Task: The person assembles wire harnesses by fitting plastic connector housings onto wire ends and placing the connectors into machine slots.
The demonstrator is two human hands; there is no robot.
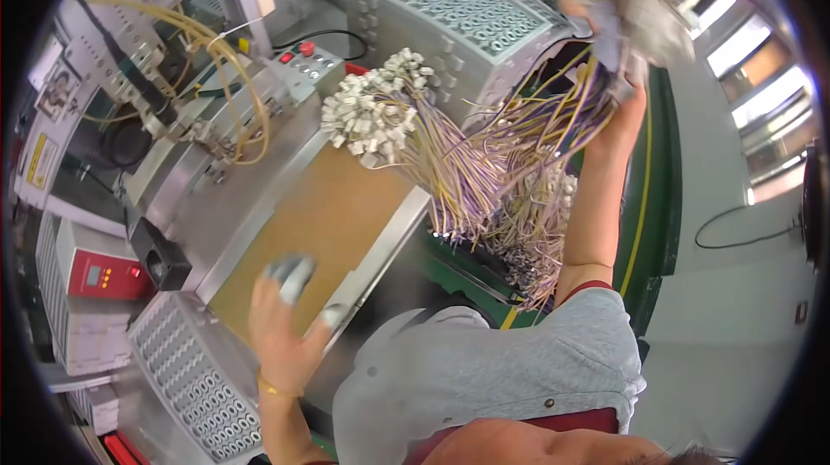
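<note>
Counter (320, 214) | wire heap (450, 149) draped over its far right edge | wire bundle (577, 111) beside it, at right, gripped by my right hand (627, 111) | my left hand (290, 327) spread, holding nothing | I'd keep the bundle gathered, avoiding snags

Upper wht bunch (654, 3) & L grip (290, 340) blurred.

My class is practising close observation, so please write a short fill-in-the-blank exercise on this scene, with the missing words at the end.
1. The raised bundle of wires is held in the person's ____ hand.
2. The flat work surface by the left hand is coloured ____.
3. The connectors piled at the work surface's far edge are ____.
4. The stripe along the green floor is ____.

Missing words: right; brown; white; yellow.
</note>
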